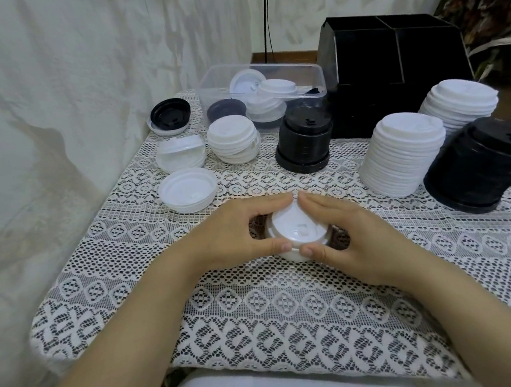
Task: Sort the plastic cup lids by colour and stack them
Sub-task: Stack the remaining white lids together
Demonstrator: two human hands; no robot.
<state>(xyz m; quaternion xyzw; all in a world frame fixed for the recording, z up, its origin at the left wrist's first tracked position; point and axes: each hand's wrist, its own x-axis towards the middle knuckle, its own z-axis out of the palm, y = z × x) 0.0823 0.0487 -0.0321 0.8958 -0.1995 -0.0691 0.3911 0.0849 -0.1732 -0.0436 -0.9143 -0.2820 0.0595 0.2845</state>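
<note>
Both the left hand (236,230) and the right hand (347,230) are clamped round a small white lid stack (296,225) on the tabletop (260,304), seemingly to square it; taller sorted stacks (402,154) are kept at two o'clock.

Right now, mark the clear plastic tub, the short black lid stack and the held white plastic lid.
clear plastic tub (265,66): head view, far rim.
short black lid stack (303,146): head view, side wall.
held white plastic lid (289,224): head view, top face.
</note>
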